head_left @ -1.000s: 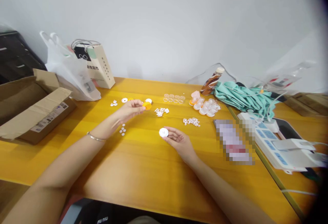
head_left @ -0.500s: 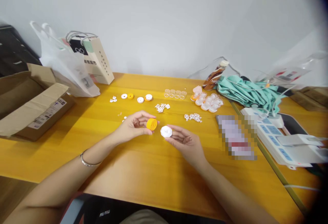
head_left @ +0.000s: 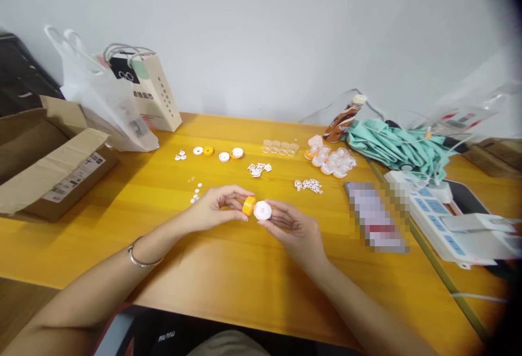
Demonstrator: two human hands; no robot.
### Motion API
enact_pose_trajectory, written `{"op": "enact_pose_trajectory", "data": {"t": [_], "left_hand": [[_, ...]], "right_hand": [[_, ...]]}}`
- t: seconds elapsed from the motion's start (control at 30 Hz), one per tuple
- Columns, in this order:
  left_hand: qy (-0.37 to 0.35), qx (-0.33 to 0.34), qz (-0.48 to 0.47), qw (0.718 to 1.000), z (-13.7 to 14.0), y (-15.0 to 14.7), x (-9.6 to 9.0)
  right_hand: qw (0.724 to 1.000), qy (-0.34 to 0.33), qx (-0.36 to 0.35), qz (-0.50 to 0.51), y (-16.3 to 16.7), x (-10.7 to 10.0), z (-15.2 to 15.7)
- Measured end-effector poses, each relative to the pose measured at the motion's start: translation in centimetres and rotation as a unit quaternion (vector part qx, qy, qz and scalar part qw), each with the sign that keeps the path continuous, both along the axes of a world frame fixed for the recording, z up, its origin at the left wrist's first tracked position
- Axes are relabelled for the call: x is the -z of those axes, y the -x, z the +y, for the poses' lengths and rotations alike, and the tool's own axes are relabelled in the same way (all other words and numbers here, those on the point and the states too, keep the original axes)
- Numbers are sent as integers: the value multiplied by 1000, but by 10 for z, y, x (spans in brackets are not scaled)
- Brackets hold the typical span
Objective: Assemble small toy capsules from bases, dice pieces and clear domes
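Note:
Between the thumb and fingers of my left hand [head_left: 218, 208] is a round yellow plastic cap [head_left: 249, 205], tilted on edge. My right hand [head_left: 297, 228] pinches a round white plastic disc [head_left: 262, 210] with its face toward me. The two parts are held side by side above the table, very close; I cannot tell whether they touch. Behind them lie white openwork pieces [head_left: 258, 169] in a small heap. More white and yellow round parts [head_left: 208, 151] sit farther back on the left. Small white discs [head_left: 197, 192] are scattered beside my left hand.
Clear round cups [head_left: 280, 148] stand in rows at the back, left of bagged orange-and-clear parts [head_left: 332, 160]. More white openwork pieces [head_left: 309, 185] lie right of centre. A phone [head_left: 375, 217], power strip [head_left: 428, 214], bottle [head_left: 345, 119] and green cloth [head_left: 397, 147] occupy the right; a cardboard box [head_left: 57, 166] the left.
My left hand has moved right and slightly down, bringing the yellow cap close to the white disc and turning it more on edge. The small white discs beside that hand are more exposed.

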State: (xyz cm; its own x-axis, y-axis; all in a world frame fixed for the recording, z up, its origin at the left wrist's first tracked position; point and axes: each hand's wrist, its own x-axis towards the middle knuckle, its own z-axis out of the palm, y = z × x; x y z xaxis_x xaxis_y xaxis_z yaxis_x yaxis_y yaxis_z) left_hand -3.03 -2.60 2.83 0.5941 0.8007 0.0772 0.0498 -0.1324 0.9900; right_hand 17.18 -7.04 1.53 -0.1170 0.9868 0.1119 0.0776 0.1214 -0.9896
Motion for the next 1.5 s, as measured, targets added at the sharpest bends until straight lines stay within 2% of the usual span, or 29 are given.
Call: {"op": "enact_pose_trajectory", "data": {"t": [0.2,0.4,0.7,0.93,1.1,1.27,1.5], "left_hand": [[-25,-17,34,999,0,1,1],[-103,-26,78,991,-2,0,-2],[-227,-43,151,961,-10,-2,-6],[-311,-47,218,924,-19,-6,-10],[-336,-51,242,909,-21,-7,-8],[-337,-51,244,908,-21,-8,-5],[-345,-39,236,908,-21,-9,-5]], "right_hand": [[999,-31,9,-39,-1,2,0],[998,-40,-7,-56,-1,5,0],[996,-55,-27,-62,0,6,-1],[995,-57,-28,-77,1,10,-3],[996,-37,-22,-79,2,14,-3],[996,-16,-25,-80,2,17,-3],[997,-19,-28,-72,2,19,-3]]}}
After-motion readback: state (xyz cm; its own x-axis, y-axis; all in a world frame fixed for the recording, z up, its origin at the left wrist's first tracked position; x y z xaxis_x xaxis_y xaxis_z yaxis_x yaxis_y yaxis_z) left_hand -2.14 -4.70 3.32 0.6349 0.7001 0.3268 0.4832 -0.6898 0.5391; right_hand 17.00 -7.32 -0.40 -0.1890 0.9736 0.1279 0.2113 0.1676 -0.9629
